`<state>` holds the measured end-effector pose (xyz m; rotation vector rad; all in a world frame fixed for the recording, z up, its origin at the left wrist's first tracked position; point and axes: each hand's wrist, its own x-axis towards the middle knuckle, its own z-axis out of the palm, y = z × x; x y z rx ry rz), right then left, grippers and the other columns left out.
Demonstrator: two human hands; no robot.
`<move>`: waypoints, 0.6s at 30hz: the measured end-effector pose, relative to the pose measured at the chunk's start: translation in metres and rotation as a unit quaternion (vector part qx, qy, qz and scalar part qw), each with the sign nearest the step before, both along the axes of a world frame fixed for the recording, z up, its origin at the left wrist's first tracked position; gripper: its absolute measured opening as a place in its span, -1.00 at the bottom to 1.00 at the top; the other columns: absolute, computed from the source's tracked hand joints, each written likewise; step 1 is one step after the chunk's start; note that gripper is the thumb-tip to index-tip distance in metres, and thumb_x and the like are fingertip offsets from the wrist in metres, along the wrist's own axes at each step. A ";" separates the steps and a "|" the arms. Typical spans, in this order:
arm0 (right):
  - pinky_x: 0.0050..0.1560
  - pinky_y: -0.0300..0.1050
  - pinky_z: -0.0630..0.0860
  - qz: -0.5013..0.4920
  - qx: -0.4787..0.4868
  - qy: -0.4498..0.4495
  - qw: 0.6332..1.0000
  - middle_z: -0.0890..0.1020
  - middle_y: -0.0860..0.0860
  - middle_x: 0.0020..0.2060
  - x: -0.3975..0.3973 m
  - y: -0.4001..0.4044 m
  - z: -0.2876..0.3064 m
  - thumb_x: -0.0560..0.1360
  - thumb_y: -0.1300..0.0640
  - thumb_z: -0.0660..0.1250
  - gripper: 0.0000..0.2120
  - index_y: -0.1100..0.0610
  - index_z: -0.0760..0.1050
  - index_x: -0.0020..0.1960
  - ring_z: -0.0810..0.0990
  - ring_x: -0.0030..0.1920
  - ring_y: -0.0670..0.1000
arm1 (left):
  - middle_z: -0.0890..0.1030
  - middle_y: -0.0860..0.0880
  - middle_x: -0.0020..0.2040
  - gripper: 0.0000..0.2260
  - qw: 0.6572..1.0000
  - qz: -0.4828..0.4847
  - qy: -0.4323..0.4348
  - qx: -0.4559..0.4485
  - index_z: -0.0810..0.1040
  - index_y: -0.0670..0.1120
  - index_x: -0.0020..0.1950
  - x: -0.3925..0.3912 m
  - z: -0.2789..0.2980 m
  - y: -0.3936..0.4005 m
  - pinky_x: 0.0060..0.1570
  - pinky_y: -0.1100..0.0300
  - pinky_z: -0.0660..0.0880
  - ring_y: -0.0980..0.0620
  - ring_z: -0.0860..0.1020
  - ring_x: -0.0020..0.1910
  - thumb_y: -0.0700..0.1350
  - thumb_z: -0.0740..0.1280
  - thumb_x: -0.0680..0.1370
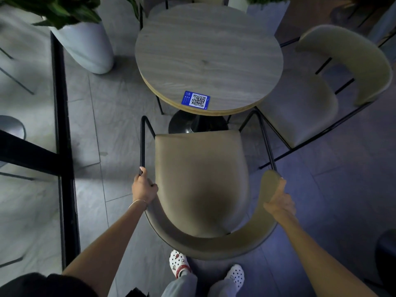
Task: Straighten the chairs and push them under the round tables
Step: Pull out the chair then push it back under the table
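A beige padded chair (199,168) with a curved backrest and thin black metal frame stands right in front of me, its seat facing a round wood-grain table (205,50). The seat's front edge sits just short of the table's near rim, over the black pedestal base (192,123). My left hand (143,187) grips the left end of the backrest where the black frame meets it. My right hand (278,200) grips the right end of the backrest. A second beige chair (310,97) stands to the table's right, turned at an angle, its seat partly under the tabletop.
A blue QR-code card (196,100) lies on the table's near edge. A white planter (85,46) with green leaves stands left of the table. A black-framed glass partition (62,125) runs along the left. Another planter (267,11) stands behind the table. My feet in white clogs are below the chair.
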<state>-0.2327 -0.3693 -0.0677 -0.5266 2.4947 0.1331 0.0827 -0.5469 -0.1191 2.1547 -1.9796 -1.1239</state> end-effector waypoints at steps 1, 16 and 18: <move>0.14 0.04 0.50 -0.001 0.000 0.000 1.000 0.49 0.23 0.24 0.000 0.000 0.000 0.45 0.12 0.39 -0.06 0.01 -0.25 0.52 0.53 0.18 0.21 | 0.44 -0.33 0.25 -0.34 1.000 -0.002 0.000 0.001 0.07 -0.22 0.53 0.000 0.000 0.001 0.25 -0.06 0.37 -0.30 0.39 0.26 -0.30 0.27 0.48; 0.23 0.07 0.44 0.037 -0.027 -0.017 0.999 0.24 0.28 0.37 0.016 0.021 0.011 0.50 0.17 0.30 -0.08 0.04 -0.37 0.52 0.35 0.32 0.23 | -0.04 -0.18 0.58 -0.36 0.981 -0.085 -0.172 0.034 0.00 -0.07 0.55 -0.039 0.030 0.038 0.45 -0.28 0.06 -0.23 -0.06 0.55 -0.08 0.24 0.55; 0.23 0.05 0.43 0.061 -0.048 0.002 0.997 0.21 0.25 0.40 0.016 0.024 0.021 0.51 0.12 0.29 -0.15 0.07 -0.25 0.54 0.29 0.36 0.23 | -0.06 -0.15 0.59 -0.35 0.976 -0.120 -0.176 0.035 -0.05 -0.04 0.56 -0.058 0.040 0.045 0.44 -0.34 -0.06 -0.18 -0.11 0.57 -0.04 0.21 0.56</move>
